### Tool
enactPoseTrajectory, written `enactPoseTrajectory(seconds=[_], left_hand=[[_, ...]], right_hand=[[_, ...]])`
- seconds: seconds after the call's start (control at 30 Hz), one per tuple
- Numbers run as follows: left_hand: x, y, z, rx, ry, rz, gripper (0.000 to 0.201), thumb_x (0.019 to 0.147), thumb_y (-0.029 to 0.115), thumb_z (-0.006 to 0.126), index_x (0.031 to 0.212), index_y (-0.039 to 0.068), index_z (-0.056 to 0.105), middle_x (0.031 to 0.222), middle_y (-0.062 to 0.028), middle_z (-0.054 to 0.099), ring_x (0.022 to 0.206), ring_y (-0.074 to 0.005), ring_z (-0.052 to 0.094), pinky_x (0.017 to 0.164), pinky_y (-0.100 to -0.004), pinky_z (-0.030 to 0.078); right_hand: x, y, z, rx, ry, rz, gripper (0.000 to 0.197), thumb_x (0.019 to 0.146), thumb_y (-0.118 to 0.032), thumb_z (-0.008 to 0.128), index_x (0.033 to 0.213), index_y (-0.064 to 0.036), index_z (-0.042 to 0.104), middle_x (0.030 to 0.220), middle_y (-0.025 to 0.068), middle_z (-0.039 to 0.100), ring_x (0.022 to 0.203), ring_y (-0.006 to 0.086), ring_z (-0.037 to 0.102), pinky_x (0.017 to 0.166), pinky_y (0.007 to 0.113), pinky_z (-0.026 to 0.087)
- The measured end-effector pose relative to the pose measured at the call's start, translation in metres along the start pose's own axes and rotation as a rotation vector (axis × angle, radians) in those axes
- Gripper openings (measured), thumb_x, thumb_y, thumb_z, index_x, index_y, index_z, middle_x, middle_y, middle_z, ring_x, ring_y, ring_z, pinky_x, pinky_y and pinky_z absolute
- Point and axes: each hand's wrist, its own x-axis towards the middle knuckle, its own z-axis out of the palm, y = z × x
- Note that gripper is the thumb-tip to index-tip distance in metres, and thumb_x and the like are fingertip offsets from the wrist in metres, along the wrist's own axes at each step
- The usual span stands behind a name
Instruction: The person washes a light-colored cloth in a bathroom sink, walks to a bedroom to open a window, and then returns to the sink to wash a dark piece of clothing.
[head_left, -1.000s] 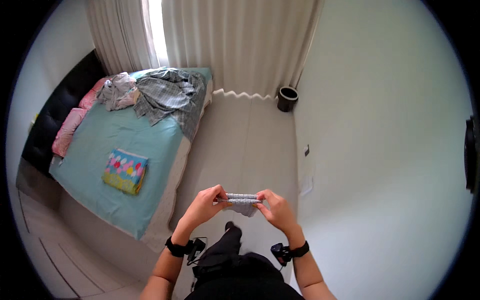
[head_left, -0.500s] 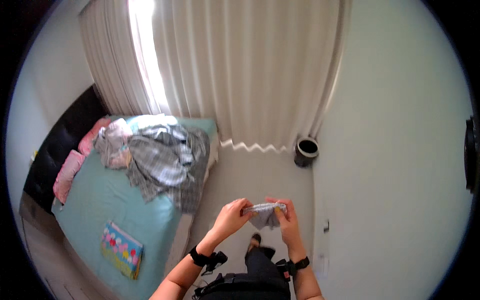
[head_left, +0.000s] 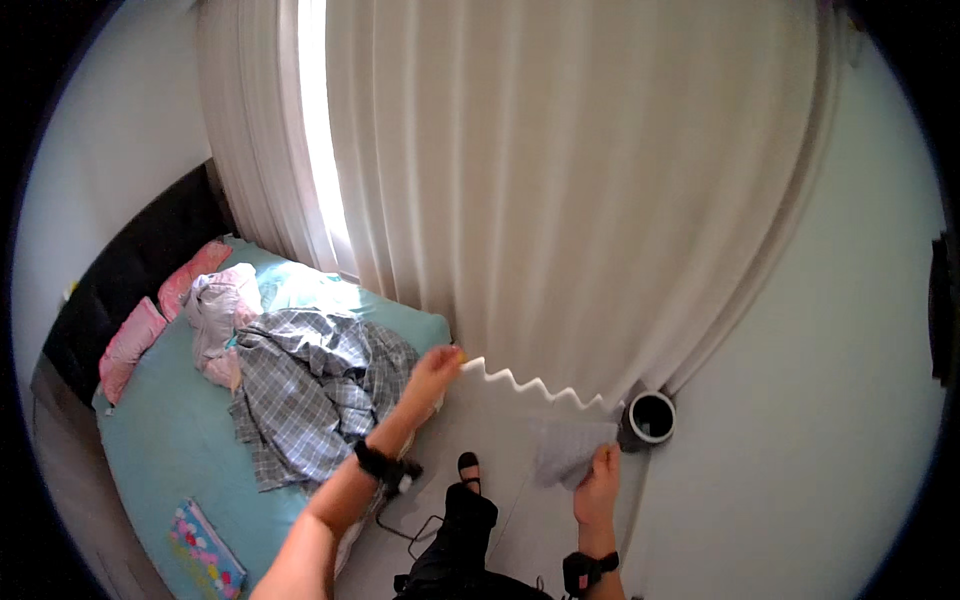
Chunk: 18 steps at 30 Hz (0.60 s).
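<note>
1. Black padding covers the headboard (head_left: 130, 250) at the left of the frame; pink pillows (head_left: 130, 347) lie against it on the bed.
2. A folded floral cloth (head_left: 207, 552) lies at the lower left, and a rumpled grey plaid cloth (head_left: 315, 385) spreads above and right of it.
3. The left forearm slants up from the lower edge, a dark band at its wrist. The left hand (head_left: 437, 371) is near the centre, fingers bunched together; whether they press fully closed, I cannot tell.
4. The grey cloth (head_left: 575, 455) hangs right of centre, in the lower half, its outline slightly blurred.
5. The right hand (head_left: 597, 487) stands nearly upright, wrist below, pinching the cloth's right edge between thumb and fingers.
6. A dark bin (head_left: 629, 438) with a pale rim stands just beyond, beside the wall.
</note>
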Motion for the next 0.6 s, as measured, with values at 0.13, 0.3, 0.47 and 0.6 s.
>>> enactPoseTrajectory(seconds=[0.13, 0.3, 0.47, 0.6], left_hand=[[0.201, -0.038, -0.047, 0.072, 0.229, 0.024, 0.038, 0.088, 0.027, 0.057, 0.115, 0.002, 0.051, 0.107, -0.0097, 0.057, 0.1, -0.019, 0.052, 0.087, -0.0308, 0.041], [0.433, -0.068, -0.107, 0.074, 0.541, 0.051, 0.057, 0.079, 0.026, 0.065, 0.124, 0.0, 0.042, 0.119, -0.0187, 0.049, 0.109, -0.0276, 0.048, 0.092, -0.0358, 0.04], [0.604, -0.065, -0.155, 0.468, 0.94, 0.264, 0.077, 0.071, 0.027, 0.072, 0.131, 0.0, 0.033, 0.131, -0.0216, 0.036, 0.122, -0.0357, 0.033, 0.101, -0.0426, 0.03], [0.677, -0.048, -0.178, 0.562, 0.984, 0.248, 0.065, 0.072, 0.027, 0.07, 0.126, 0.004, 0.043, 0.137, -0.0191, 0.033, 0.128, -0.0322, 0.029, 0.102, -0.0421, 0.03]], right_hand=[[0.095, 0.001, 0.018, -0.122, 0.123, -0.062, 0.032, 0.094, -0.02, 0.045, 0.118, 0.0011, 0.044, 0.105, 0.0058, 0.051, 0.094, 0.0147, 0.048, 0.079, 0.03, 0.042], [0.235, 0.021, 0.037, -0.582, 0.202, -0.123, 0.042, 0.094, -0.025, 0.044, 0.125, 0.0015, 0.042, 0.121, 0.0126, 0.049, 0.107, 0.0226, 0.049, 0.088, 0.033, 0.041], [0.333, 0.023, 0.026, -1.423, 0.039, -0.468, 0.035, 0.09, -0.018, 0.046, 0.12, 0.0019, 0.049, 0.116, 0.0165, 0.055, 0.106, 0.0256, 0.052, 0.091, 0.032, 0.04], [0.399, 0.007, 0.082, -0.465, 0.199, 0.13, 0.034, 0.089, -0.014, 0.047, 0.12, -0.0001, 0.049, 0.113, 0.0142, 0.055, 0.106, 0.023, 0.051, 0.091, 0.032, 0.039]])
